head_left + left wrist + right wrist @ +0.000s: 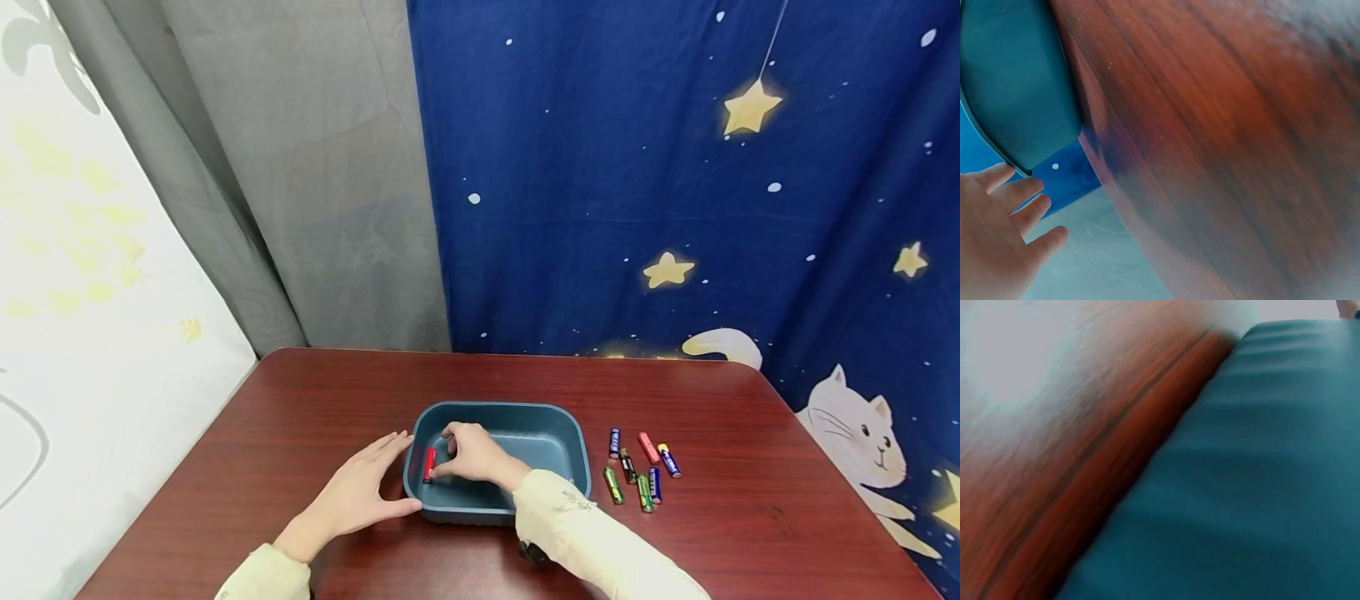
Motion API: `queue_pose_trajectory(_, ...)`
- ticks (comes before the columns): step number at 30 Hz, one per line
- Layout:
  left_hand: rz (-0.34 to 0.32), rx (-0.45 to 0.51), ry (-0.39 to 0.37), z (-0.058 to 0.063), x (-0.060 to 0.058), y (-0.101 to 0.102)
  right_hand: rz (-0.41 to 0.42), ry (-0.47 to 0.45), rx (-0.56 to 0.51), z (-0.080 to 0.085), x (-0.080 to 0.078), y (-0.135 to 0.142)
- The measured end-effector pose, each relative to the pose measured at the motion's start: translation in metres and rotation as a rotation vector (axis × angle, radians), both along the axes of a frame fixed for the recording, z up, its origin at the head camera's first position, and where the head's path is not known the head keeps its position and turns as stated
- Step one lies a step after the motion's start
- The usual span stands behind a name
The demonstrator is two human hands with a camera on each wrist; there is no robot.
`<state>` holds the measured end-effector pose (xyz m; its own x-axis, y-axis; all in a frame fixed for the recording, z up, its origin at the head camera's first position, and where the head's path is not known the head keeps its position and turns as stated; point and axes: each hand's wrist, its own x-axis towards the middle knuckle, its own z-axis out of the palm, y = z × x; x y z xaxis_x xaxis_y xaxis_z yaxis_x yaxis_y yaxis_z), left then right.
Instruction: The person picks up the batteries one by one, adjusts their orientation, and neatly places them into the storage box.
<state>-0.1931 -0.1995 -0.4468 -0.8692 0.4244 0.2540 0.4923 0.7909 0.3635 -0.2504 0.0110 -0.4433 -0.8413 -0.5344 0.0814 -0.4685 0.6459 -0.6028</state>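
Head view forward and down over the table (337, 392), wrist views close beside the shared tub (540, 454).

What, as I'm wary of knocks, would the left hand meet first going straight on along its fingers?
Most likely the tray, at its left side: the left hand reaches right up to the rim there, though whether it touches is hard to tell.

A: Head view: bright, even light; white curtain (97, 350) nearly washed out.
B: Wrist views?
A: Left, haze at upper right over the counter (1179, 94); right, white glare at upper left, tub (1272, 456) softly blurred.
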Motion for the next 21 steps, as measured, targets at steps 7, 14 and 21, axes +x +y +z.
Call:
queue_pose_trajectory(7, 0.007, -0.012, -0.021, 0.001, 0.0, 0.001, 0.035, -0.05, -0.091, 0.013, 0.004, 0.024)
queue_pose_trajectory(14, 0.011, -0.009, -0.008, 0.002, 0.0, 0.0, 0.056, -0.058, -0.156, 0.027, 0.014, 0.047)
queue_pose_trajectory(21, 0.005, -0.004, -0.005, 0.002, -0.001, 0.001, 0.071, -0.031, -0.203, 0.037, 0.024, 0.076)
